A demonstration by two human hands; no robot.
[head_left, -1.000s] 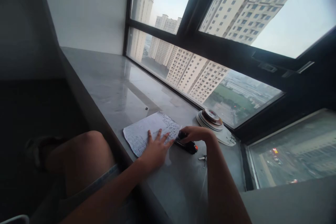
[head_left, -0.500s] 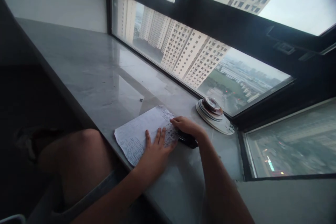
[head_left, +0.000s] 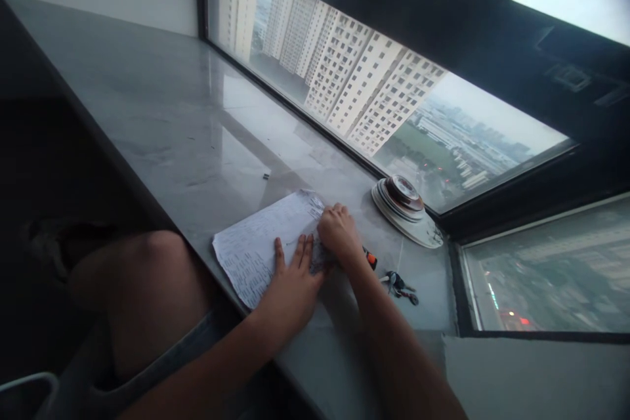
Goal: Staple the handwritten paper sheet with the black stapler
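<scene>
A sheet of paper covered in handwriting lies on the grey stone ledge. My left hand rests flat on its lower right part, fingers spread. At the paper's right edge, my right hand is closed like a fist and bears down there. Whatever is under or in its fingers is hidden. Behind the right wrist shows a black object with an orange part; most of it is covered by the hand and forearm, so its kind is unclear.
A bunch of keys lies right of my forearm. Stacked round discs or lids sit by the window frame. A tiny dark piece lies beyond the paper. The ledge's front edge runs beside my bent knee.
My right hand has shifted slightly left and closed into a fist over the paper's edge. The keys and the orange part have come into sight. The left hand stays on the paper.
</scene>
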